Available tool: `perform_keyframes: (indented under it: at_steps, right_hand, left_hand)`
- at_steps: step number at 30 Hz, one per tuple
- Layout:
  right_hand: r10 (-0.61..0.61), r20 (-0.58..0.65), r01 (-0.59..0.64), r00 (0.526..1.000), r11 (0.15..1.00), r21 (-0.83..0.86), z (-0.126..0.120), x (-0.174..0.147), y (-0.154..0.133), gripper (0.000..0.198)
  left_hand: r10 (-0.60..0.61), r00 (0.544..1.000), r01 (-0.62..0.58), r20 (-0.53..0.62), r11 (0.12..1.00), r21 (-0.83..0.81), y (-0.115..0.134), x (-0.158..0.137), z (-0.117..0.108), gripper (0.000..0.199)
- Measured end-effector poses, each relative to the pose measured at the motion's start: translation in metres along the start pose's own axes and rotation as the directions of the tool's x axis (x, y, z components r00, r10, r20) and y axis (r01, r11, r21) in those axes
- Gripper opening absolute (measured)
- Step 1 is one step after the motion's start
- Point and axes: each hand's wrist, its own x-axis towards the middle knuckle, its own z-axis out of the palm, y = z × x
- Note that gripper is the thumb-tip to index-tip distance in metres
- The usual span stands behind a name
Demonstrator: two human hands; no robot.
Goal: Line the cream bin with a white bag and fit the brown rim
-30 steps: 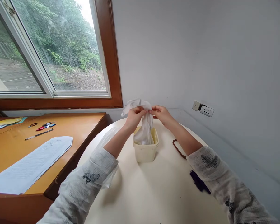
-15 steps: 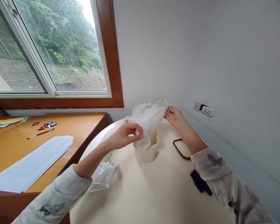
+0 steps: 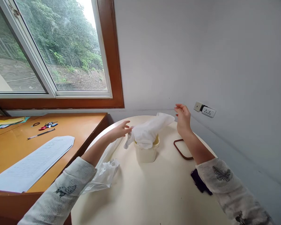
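A thin white plastic bag lies draped over the mouth of a cream plastic bin, with one end sticking out to the right. My left hand is at the bag's left side, fingers spread, its fingertips at or against the plastic. To the right of the bag, my right hand is raised and apart from it, fingers loosely bent with nothing in them. The bag hides most of the bin's opening.
Another clear plastic bag lies crumpled on the round table. At right are a brown rounded frame and a dark purple cloth-like item. The wooden desk holds papers, scissors and a pen.
My right hand has let go of the bag and moved up and right. The bag has sunk onto the bin. My left hand has shifted left and opened its fingers.
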Motion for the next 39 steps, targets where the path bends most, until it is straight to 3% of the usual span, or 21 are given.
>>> perform_keyframes:
  at_steps: [1, 3, 5, 6, 8, 10, 12, 15, 18, 20, 22, 25, 27, 29, 30, 33, 35, 37, 39]
  right_hand:
    - [-0.122, 0.096, 0.129, 0.988, 0.989, -0.074, 0.001, -0.009, -0.008, 0.020]
    - [-0.214, 0.413, 0.326, 0.885, 0.919, -0.223, 0.005, -0.027, -0.022, 0.028]
    - [-0.127, 0.669, 0.451, 0.732, 0.827, -0.337, 0.008, -0.043, -0.031, 0.042]
    - [-0.061, 0.740, 0.490, 0.670, 0.785, -0.379, 0.009, -0.049, -0.032, 0.047]
    - [0.043, 0.796, 0.524, 0.604, 0.731, -0.437, 0.010, -0.056, -0.031, 0.042]
    - [0.067, 0.789, 0.516, 0.611, 0.722, -0.461, 0.008, -0.059, -0.027, 0.023]
    - [0.014, 0.770, 0.503, 0.638, 0.750, -0.430, 0.004, -0.059, -0.025, 0.010]
    - [-0.101, 0.734, 0.467, 0.672, 0.827, -0.314, -0.010, -0.062, -0.029, 0.005]
    - [-0.105, 0.719, 0.395, 0.687, 0.885, -0.248, -0.032, -0.068, -0.035, 0.010]
    - [-0.055, 0.747, 0.369, 0.663, 0.892, -0.262, -0.048, -0.072, -0.036, 0.015]
    - [0.023, 0.796, 0.380, 0.604, 0.871, -0.313, -0.064, -0.076, -0.034, 0.015]
    - [0.169, 0.846, 0.456, 0.505, 0.780, -0.428, -0.083, -0.077, -0.029, 0.011]
    - [0.274, 0.840, 0.489, 0.468, 0.712, -0.504, -0.090, -0.074, -0.026, 0.008]
    - [0.333, 0.806, 0.468, 0.490, 0.679, -0.565, -0.092, -0.070, -0.024, 0.009]
    - [0.324, 0.777, 0.431, 0.540, 0.687, -0.585, -0.090, -0.067, -0.025, 0.011]
    - [0.166, 0.602, 0.249, 0.781, 0.802, -0.543, -0.075, -0.064, -0.030, 0.016]
    - [0.034, 0.474, 0.195, 0.880, 0.883, -0.427, -0.060, -0.070, -0.038, 0.024]
    - [-0.073, 0.449, 0.243, 0.891, 0.911, -0.334, -0.043, -0.083, -0.047, 0.037]
    - [-0.128, 0.518, 0.331, 0.846, 0.887, -0.321, -0.025, -0.103, -0.054, 0.053]
  left_hand:
    - [-0.021, 0.998, 0.021, 0.051, 1.000, 0.000, -0.006, 0.002, 0.004, 0.059]
    - [0.021, 0.994, -0.025, 0.110, 0.999, 0.035, -0.012, 0.001, 0.009, 0.049]
    - [0.112, 0.989, -0.120, 0.099, 0.989, 0.085, -0.012, -0.001, 0.012, 0.037]
    - [0.151, 0.985, -0.159, 0.077, 0.982, 0.102, -0.010, -0.003, 0.013, 0.031]
    - [0.197, 0.980, -0.199, 0.030, 0.973, 0.116, -0.003, -0.006, 0.012, 0.021]
    - [0.212, 0.977, -0.213, 0.018, 0.973, 0.093, 0.005, -0.011, 0.009, 0.017]
    - [0.216, 0.976, -0.216, -0.002, 0.976, 0.007, 0.014, -0.016, 0.003, 0.022]
    - [0.206, 0.973, -0.224, -0.107, 0.955, -0.196, 0.021, -0.023, -0.012, 0.032]
    - [0.186, 0.961, -0.248, -0.204, 0.906, -0.344, 0.020, -0.025, -0.030, 0.031]
    - [0.183, 0.957, -0.262, -0.227, 0.880, -0.396, 0.017, -0.025, -0.040, 0.029]
    - [0.189, 0.953, -0.276, -0.235, 0.861, -0.427, 0.015, -0.025, -0.048, 0.027]
    - [0.185, 0.952, -0.285, -0.243, 0.823, -0.492, 0.015, -0.026, -0.055, 0.025]
    - [0.160, 0.952, -0.282, -0.262, 0.794, -0.538, 0.016, -0.028, -0.059, 0.024]
    - [0.117, 0.957, -0.251, -0.265, 0.793, -0.555, 0.018, -0.033, -0.063, 0.023]
    - [0.094, 0.965, -0.216, -0.243, 0.810, -0.545, 0.019, -0.037, -0.066, 0.023]
    - [0.035, 0.996, -0.064, -0.076, 0.905, -0.420, 0.020, -0.048, -0.072, 0.025]
    - [-0.011, 1.000, 0.018, 0.027, 0.963, -0.270, 0.020, -0.055, -0.072, 0.035]
    - [-0.040, 0.997, 0.048, 0.065, 0.991, -0.127, 0.018, -0.057, -0.064, 0.052]
    - [-0.032, 0.996, 0.034, 0.084, 0.999, -0.033, 0.014, -0.057, -0.049, 0.069]
